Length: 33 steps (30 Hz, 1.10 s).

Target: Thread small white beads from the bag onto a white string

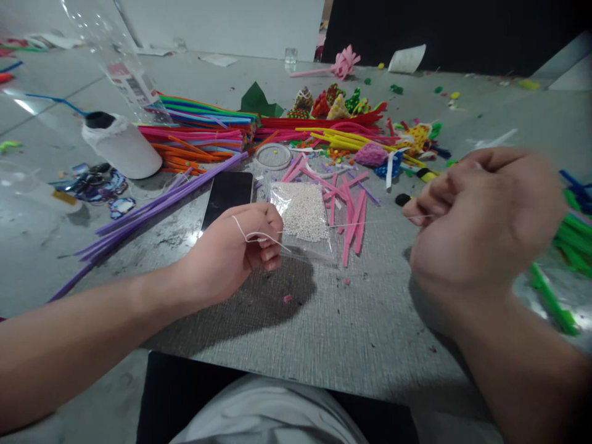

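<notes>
A thin white thread (365, 222) runs taut between my two hands above the table. My left hand (235, 243) is closed on one end, with a loop of the thread lying over its fingers. On the right, my right hand (472, 222) pinches the other end; it is partly blurred. Behind the thread lies a clear plastic bag of small white beads (303, 213), just beyond my left fingers. Pink pipe cleaner pieces (354, 228) are scattered beside the bag. A dark phone (229, 194) lies partly hidden behind my left hand.
Purple pipe cleaners (152, 213) stretch across the left. A white bottle (123, 148) and a clear plastic bottle (124, 74) stand behind them. Bundles of coloured pipe cleaners (198, 135) lie at the back, with green ones (576, 237) at the right. A pink ribbon flower (346, 63) lies farther off.
</notes>
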Tool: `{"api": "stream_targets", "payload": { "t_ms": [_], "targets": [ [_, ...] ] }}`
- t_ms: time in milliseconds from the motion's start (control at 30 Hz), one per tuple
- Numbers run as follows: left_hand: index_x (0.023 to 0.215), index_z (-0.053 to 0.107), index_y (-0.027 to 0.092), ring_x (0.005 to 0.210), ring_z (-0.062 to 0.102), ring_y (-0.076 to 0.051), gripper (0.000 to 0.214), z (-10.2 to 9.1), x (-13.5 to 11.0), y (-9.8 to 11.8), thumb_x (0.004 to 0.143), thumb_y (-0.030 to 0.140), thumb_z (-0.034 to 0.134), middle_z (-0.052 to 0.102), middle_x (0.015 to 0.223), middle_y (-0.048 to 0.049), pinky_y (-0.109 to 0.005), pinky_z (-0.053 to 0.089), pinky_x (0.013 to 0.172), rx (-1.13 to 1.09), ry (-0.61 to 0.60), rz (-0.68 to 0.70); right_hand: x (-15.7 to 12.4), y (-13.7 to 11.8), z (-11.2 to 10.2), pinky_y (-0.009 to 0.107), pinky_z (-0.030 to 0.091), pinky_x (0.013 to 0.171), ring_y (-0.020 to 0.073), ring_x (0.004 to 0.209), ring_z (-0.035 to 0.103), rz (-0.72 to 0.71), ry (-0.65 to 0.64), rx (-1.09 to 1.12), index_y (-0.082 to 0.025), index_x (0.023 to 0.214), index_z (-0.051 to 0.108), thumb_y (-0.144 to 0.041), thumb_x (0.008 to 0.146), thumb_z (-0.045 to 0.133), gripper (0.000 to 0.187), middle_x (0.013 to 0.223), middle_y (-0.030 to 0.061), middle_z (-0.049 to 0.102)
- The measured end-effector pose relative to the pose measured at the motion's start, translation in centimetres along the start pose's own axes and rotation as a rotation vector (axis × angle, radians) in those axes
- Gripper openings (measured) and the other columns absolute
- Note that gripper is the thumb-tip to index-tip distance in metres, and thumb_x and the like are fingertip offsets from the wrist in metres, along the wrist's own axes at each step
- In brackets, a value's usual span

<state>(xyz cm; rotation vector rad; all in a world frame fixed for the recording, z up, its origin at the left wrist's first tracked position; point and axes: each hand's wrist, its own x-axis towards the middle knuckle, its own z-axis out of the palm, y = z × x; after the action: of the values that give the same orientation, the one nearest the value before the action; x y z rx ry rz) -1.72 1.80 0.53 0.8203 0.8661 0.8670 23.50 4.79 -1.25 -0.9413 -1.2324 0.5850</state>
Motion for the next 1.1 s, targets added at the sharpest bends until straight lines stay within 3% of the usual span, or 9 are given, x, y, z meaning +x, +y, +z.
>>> {"api": "stream_targets", "payload": {
  "t_ms": [33, 100, 200, 267, 367, 500, 600, 833, 1100],
  "targets": [
    [0.062, 0.053, 0.016, 0.055, 0.043, -0.009, 0.012, -0.2, -0.1, 0.0, 0.073, 0.012, 0.057, 0.044, 0.059, 0.0025, -0.022, 0.041, 0.055, 0.029, -0.048, -0.006, 0.1, -0.3, 0.4, 0.033, 0.031, 0.048, 0.0151, 0.054, 0.038, -0.015, 0.104, 0.005, -0.027, 0.08, 0.057, -0.018, 0.093, 0.061, 0.016, 0.065, -0.0013, 0.04],
    [0.067, 0.057, 0.016, 0.059, 0.047, -0.011, 0.009, -0.5, -0.4, 0.1, 0.075, 0.014, 0.059, 0.05, 0.062, 0.0009, -0.025, 0.04, 0.058, 0.144, -0.132, 0.035, 0.0, -0.9, 1.0, 0.034, 0.042, 0.052, 0.0174, 0.06, 0.049, -0.013, 0.157, 0.007, -0.026, 0.077, 0.062, -0.013, 0.088, 0.064, 0.017, 0.07, 0.0012, 0.05],
    [0.084, 0.067, 0.017, 0.072, 0.051, -0.016, 0.005, -0.7, -0.9, 0.1, 0.082, 0.021, 0.066, 0.058, 0.078, -0.003, -0.03, 0.042, 0.068, 0.431, -0.125, 0.288, -0.5, -1.5, 1.5, 0.038, 0.049, 0.064, 0.0203, 0.073, 0.057, -0.086, 0.112, -0.055, -0.025, 0.081, 0.066, -0.014, 0.09, 0.064, 0.014, 0.084, 0.0053, 0.059],
    [0.092, 0.069, 0.02, 0.081, 0.051, -0.018, 0.01, -0.5, -1.2, 0.2, 0.083, 0.024, 0.07, 0.059, 0.088, -0.0045, -0.032, 0.043, 0.077, 0.563, -0.062, 0.505, -0.8, -1.8, 1.4, 0.039, 0.047, 0.073, 0.0213, 0.08, 0.058, -0.163, 0.048, -0.168, -0.025, 0.087, 0.067, -0.019, 0.095, 0.063, 0.011, 0.093, 0.0068, 0.06],
    [0.096, 0.071, 0.023, 0.096, 0.054, -0.022, 0.02, -0.1, -1.5, 0.2, 0.077, 0.021, 0.076, 0.061, 0.1, -0.006, -0.033, 0.044, 0.092, 0.509, -0.008, 0.629, -1.4, -2.5, 1.2, 0.041, 0.046, 0.085, 0.0232, 0.092, 0.059, -0.3, -0.204, -0.38, -0.027, 0.097, 0.065, -0.023, 0.099, 0.06, 0.007, 0.099, 0.0073, 0.063],
    [0.114, 0.069, 0.022, 0.12, 0.057, -0.027, 0.035, 0.3, -1.4, -0.1, 0.079, 0.022, 0.077, 0.061, 0.123, -0.0093, -0.037, 0.047, 0.106, 0.32, -0.165, 0.541, -2.3, -3.0, 1.8, 0.042, 0.05, 0.088, 0.024, 0.093, 0.064, -0.652, -0.653, -0.52, -0.024, 0.1, 0.063, -0.016, 0.095, 0.062, 0.01, 0.095, 0.0067, 0.07],
    [0.129, 0.061, 0.021, 0.128, 0.058, -0.026, 0.043, 0.3, -1.2, -0.7, 0.088, 0.026, 0.075, 0.061, 0.132, -0.0112, -0.04, 0.047, 0.114, 0.292, -0.332, 0.415, -2.8, -3.2, 2.5, 0.04, 0.054, 0.078, 0.024, 0.087, 0.065, -0.773, -0.798, -0.593, -0.02, 0.092, 0.064, -0.017, 0.095, 0.06, 0.006, 0.09, 0.0088, 0.071],
    [0.117, 0.062, 0.017, 0.095, 0.068, -0.017, 0.039, 0.4, -0.6, -1.5, 0.084, 0.025, 0.082, 0.07, 0.113, -0.0075, -0.028, 0.058, 0.083, 0.571, -0.256, 0.286, -2.7, -3.7, 2.7, 0.042, 0.049, 0.065, 0.0249, 0.074, 0.057, -0.95, -0.832, -0.79, -0.017, 0.084, 0.067, -0.018, 0.095, 0.054, 0.017, 0.08, 0.0113, 0.068],
    [0.117, 0.065, 0.017, 0.064, 0.055, -0.012, 0.037, 0.4, -0.7, -1.1, 0.093, 0.044, 0.072, 0.059, 0.075, 0.002, -0.023, 0.043, 0.059, 0.679, -0.217, 0.231, -3.1, -3.2, 2.6, 0.035, 0.05, 0.067, 0.018, 0.074, 0.062, -0.573, -0.672, -0.516, -0.024, 0.092, 0.059, -0.013, 0.093, 0.06, 0.011, 0.083, 0.0024, 0.067]
  ]
}}
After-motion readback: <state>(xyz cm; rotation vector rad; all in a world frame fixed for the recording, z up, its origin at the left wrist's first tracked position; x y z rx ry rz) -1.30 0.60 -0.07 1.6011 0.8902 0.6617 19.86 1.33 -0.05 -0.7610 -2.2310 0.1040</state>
